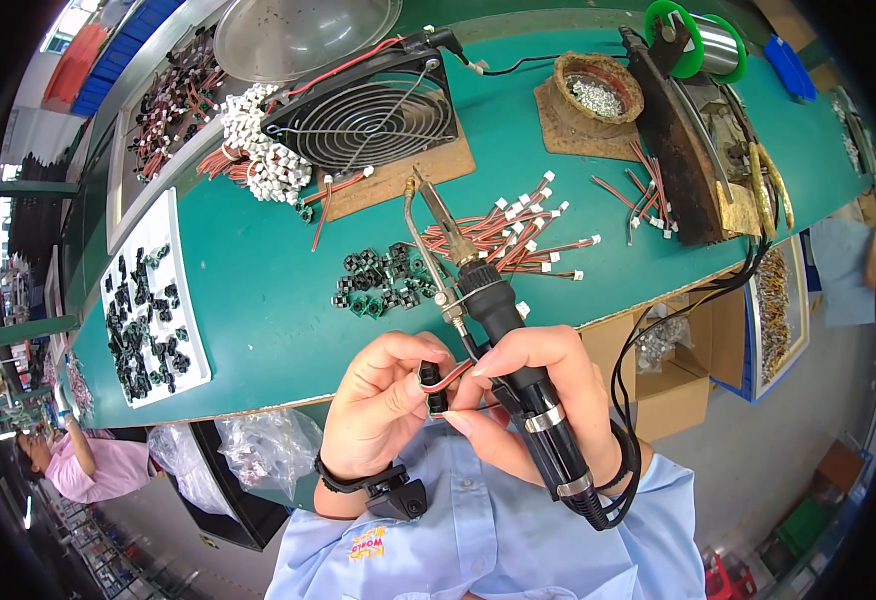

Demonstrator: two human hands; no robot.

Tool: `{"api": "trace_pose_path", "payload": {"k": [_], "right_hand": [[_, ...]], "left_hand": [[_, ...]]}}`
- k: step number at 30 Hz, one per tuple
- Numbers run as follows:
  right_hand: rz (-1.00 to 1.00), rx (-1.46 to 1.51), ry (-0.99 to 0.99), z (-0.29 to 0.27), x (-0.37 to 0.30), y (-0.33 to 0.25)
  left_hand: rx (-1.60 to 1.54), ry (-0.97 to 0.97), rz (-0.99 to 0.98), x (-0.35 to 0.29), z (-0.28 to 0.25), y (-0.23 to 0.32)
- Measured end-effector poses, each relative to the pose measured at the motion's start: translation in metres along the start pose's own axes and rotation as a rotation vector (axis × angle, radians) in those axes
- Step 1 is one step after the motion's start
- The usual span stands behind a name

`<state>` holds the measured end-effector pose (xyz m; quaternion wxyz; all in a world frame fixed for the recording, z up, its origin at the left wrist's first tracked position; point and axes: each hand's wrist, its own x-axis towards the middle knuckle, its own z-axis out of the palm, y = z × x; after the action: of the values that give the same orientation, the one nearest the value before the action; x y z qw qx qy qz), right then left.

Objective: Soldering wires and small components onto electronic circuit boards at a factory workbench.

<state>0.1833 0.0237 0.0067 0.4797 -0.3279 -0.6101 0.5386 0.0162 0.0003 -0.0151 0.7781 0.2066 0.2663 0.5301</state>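
My left hand (370, 408) pinches a small black plastic part (430, 374) between thumb and fingers, near my chest. A short red-and-black wire (452, 376) runs from that part to the fingertips of my right hand (568, 390), which pinch it. Lying across the same hand is a black soldering iron (490, 300) with a thin metal feed tube (416, 220) along it, its tip pointing away over the table. Just beyond the hands are several loose black parts (383, 280) and a spread of wires with white connectors (518, 235). The joint between wire and part is partly hidden by fingers.
A fan (373, 115) stands at the back, beside bundled white connectors (258, 140). A white sheet of black parts (186, 300) lies left. Right are a round solder pot (623, 88), a rusty metal stand (673, 130) and a solder spool (718, 48). Black cables (638, 340) hang over the table edge.
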Motion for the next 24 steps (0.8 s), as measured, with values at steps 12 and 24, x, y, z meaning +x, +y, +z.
{"api": "trace_pose_path", "payload": {"k": [12, 24], "right_hand": [[-0.007, -0.033, -0.006, -0.0018, 0.0016, 0.0006], [-0.004, -0.05, -0.026, -0.0053, 0.0036, -0.0016]], "left_hand": [[0.003, -0.034, 0.011, 0.0007, -0.0027, 0.0], [0.078, -0.028, 0.054, -0.0016, -0.0031, 0.0001]]}}
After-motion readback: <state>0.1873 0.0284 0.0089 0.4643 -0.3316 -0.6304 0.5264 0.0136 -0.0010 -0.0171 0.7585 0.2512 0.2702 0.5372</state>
